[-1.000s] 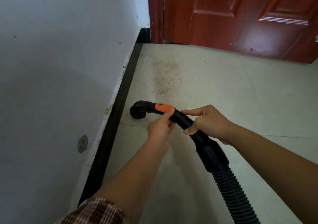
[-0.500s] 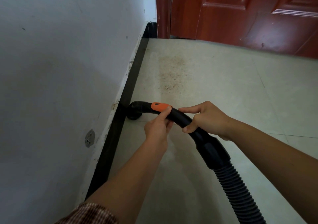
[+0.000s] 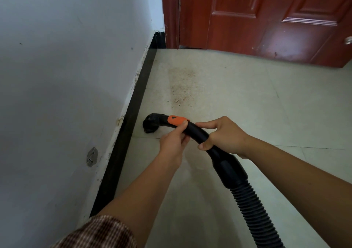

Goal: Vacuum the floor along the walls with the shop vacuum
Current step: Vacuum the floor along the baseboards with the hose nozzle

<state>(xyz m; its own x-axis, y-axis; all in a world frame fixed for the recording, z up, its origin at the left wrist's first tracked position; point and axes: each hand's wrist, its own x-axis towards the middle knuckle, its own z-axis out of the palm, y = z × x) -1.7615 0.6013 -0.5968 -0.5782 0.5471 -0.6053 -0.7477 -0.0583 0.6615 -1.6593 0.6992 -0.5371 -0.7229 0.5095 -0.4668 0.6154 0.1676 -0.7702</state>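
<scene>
We hold the curved black wand (image 3: 197, 132) two-handed so the nozzle (image 3: 151, 124) can be steered low. Our left hand (image 3: 174, 142) pinches it just behind the orange slider (image 3: 177, 120), thumb at the slider's edge. Our right hand (image 3: 223, 136) curls round the tube further back, forefinger laid along the top to aim. The nozzle sits on the floor (image 3: 247, 104) at our 10 o'clock, just beside the black baseboard (image 3: 133, 103). A speckled dirt patch (image 3: 182, 84) at its 12 o'clock is probably next.
</scene>
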